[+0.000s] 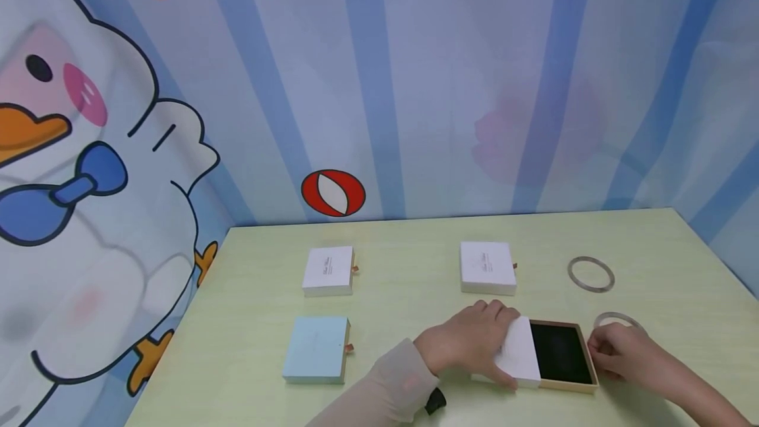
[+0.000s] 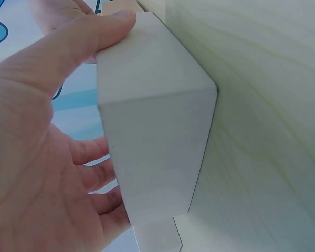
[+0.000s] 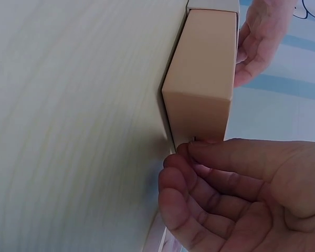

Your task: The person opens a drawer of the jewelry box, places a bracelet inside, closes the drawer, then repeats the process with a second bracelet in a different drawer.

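Note:
A white drawer-style gift box (image 1: 522,354) lies at the front right of the table, its tan inner drawer (image 1: 586,358) pulled partway out to the right. Black lining fills the drawer's inside. My left hand (image 1: 474,341) holds the white sleeve across its width; in the left wrist view the thumb lies on one side of the sleeve (image 2: 157,152) and the fingers on its top. At the drawer's end, my right hand (image 1: 628,354) pinches with thumb and forefinger where the pull tab sits; the fingertips hide the tab. The right wrist view shows the drawer's tan end (image 3: 197,115) against these fingertips.
Behind the right hand lies a silver bangle (image 1: 619,316), partly covered, and farther back another bangle (image 1: 591,274). Two white boxes (image 1: 329,271) (image 1: 487,267) and a light blue box (image 1: 316,349), all with small brown tabs, stand on the table. A printed curtain (image 1: 439,84) hangs behind.

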### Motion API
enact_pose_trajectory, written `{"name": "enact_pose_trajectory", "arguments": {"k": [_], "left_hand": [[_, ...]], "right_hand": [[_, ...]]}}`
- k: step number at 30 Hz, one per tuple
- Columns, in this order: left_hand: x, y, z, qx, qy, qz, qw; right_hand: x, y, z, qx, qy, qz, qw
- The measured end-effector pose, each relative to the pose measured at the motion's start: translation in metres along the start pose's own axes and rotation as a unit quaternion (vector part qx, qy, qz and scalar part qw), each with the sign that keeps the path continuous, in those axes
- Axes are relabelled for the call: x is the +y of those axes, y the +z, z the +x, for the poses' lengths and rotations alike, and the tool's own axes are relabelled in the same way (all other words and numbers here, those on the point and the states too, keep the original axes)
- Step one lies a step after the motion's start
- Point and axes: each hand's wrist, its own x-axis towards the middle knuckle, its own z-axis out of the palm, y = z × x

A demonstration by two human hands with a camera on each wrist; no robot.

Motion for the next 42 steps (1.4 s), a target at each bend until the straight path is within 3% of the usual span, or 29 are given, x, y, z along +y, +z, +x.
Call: {"name": "enact_pose_trajectory", "arguments": {"k": [15, 30, 42], "left_hand": [[0.0, 0.0, -0.001, -0.001, 0.0, -0.008, 1.0], [0.0, 0.002, 0.0, 0.004, 0.0, -0.011, 0.9999], [0.001, -0.001, -0.003, 0.005, -0.001, -0.011, 0.9999]], "right_hand": [[0.002, -0.001, -0.001, -0.006, 0.006, 0.016, 1.0], [0.004, -0.007, -0.005, 0.027, 0.052, -0.002, 0.998], [0.006, -0.019, -0.008, 0.057, 0.08, -0.047, 0.994]]}}
